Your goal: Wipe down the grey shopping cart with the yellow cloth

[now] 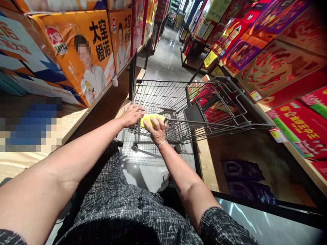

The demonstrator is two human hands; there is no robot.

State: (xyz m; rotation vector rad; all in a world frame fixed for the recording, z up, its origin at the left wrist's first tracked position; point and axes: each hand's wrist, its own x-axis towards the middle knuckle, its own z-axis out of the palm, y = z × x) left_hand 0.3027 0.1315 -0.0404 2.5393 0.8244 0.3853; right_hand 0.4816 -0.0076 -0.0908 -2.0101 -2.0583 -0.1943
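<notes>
A dark wire shopping cart [163,93] stands in front of me, turned sideways across the aisle. My left hand [131,115] lies over the cart's near left corner, its fingers bent over the rim. Just to its right, my right hand [156,128] grips a yellow cloth [143,120], pressing it along the near top rail. The cloth wraps over the rail, and its underside is hidden. Both hands are close together, with the left fingertips beside the cloth's left end. Through the wires, the basket shows the floor beneath.
Orange drink cartons [74,54] are stacked on the wooden shelf at left. Red gift boxes [298,126] and purple packs [242,51] line the right shelves, close to the cart. A yellow tag [210,59] hangs at the shelf edge. A shiny floor [165,51] runs between the shelves.
</notes>
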